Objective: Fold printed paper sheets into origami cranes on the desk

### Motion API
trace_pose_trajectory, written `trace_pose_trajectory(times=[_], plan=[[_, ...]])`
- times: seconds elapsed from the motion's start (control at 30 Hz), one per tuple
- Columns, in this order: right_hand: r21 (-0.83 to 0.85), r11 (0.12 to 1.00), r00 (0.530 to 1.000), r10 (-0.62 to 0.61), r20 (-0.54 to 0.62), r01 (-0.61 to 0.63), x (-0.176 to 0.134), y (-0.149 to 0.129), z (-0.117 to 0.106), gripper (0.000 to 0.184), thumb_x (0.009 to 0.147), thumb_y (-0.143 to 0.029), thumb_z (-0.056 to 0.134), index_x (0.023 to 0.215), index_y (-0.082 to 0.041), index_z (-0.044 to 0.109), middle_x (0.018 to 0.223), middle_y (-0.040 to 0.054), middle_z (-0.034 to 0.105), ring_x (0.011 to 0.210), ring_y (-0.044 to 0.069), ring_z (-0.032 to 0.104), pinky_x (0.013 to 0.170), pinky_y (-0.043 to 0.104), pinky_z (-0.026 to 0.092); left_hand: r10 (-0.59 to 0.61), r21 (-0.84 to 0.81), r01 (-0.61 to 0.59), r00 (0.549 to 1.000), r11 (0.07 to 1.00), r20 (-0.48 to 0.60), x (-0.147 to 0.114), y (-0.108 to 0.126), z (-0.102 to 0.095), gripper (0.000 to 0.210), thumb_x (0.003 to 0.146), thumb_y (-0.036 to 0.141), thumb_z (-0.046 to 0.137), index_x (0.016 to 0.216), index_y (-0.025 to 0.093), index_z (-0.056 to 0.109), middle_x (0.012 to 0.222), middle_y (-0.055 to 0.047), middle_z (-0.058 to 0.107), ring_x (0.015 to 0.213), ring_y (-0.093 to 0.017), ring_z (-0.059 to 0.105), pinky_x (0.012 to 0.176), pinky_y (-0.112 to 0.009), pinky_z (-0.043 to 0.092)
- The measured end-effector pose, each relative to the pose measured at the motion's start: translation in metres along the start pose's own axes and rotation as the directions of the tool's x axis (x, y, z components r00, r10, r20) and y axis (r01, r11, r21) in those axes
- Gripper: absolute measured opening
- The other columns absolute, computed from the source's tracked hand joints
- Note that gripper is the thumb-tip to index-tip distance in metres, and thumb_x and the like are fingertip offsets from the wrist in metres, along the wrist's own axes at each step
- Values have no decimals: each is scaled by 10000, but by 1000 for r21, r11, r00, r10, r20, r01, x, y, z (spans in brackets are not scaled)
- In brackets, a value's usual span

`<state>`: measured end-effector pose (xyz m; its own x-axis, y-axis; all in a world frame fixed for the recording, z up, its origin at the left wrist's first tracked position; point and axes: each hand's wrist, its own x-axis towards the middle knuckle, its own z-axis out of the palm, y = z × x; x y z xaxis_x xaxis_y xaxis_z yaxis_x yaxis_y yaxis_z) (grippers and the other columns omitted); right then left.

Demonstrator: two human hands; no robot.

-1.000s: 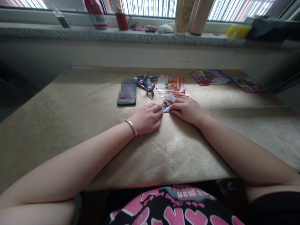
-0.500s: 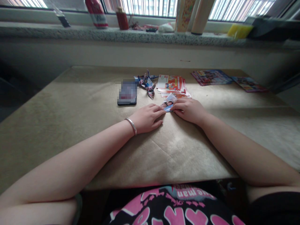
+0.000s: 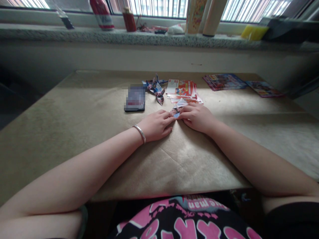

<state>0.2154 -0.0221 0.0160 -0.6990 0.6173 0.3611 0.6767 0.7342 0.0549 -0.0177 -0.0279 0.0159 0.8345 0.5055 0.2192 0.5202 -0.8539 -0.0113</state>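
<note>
A small piece of folded printed paper (image 3: 175, 113), blue and white with a picture on it, lies on the table between my hands. The fingertips of my left hand (image 3: 157, 126), with a silver bangle at the wrist, press its left edge and lower corner. From the other side, my right hand (image 3: 198, 117) grips the paper with curled fingers that cover its right part. Just beyond it is a stack of red and white printed cards (image 3: 181, 89). Beside the stack lie folded paper pieces with pointed ends (image 3: 157, 88).
A dark phone (image 3: 135, 98), partly pixelated, rests left of the folded pieces. Colourful printed packets or booklets (image 3: 225, 82) lie at the back right. Bottles, a red jar (image 3: 129, 20) and a yellow item (image 3: 254, 33) line the stone windowsill (image 3: 149, 39) behind the table.
My right fingers have shifted slightly left and inward over the paper, covering more of its right side. My left hand has barely moved.
</note>
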Motion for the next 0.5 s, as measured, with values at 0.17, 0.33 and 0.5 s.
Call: trace_pose_trajectory(times=[0.17, 0.33, 0.5], plan=[[39, 999, 1000, -8, 19, 7, 0, 9, -5, 250, 898, -237, 546, 923, -291, 789, 972, 46, 719, 944, 227, 591, 895, 381, 442, 7, 9, -7, 1000, 1000, 6, 0, 1, -2, 382, 945, 308, 488, 1264, 127, 594, 1239, -125, 619, 1124, -246, 555, 1019, -386, 465], [149, 989, 1000, -6, -7, 7, -8, 30, -9, 231, 861, -225, 582, 846, -306, 798, 935, 35, 706, 975, 214, 614, 900, 371, 459, 2, 12, -2, 1000, 1000, 11, 0, 0, -1, 389, 943, 310, 495, 1268, 122, 596, 1254, -122, 619, 1125, -258, 556, 1008, -392, 472], [172, 981, 995, 73, 74, -84, -15, 44, -17, 237, 805, -195, 607, 827, -325, 803, 917, 35, 698, 848, 188, 615, 826, 358, 486, -3, 4, 3, 1000, 1000, 13, 0, 1, -1, 387, 942, 303, 489, 1266, 119, 595, 1256, -127, 621, 1130, -254, 557, 1012, -393, 472]])
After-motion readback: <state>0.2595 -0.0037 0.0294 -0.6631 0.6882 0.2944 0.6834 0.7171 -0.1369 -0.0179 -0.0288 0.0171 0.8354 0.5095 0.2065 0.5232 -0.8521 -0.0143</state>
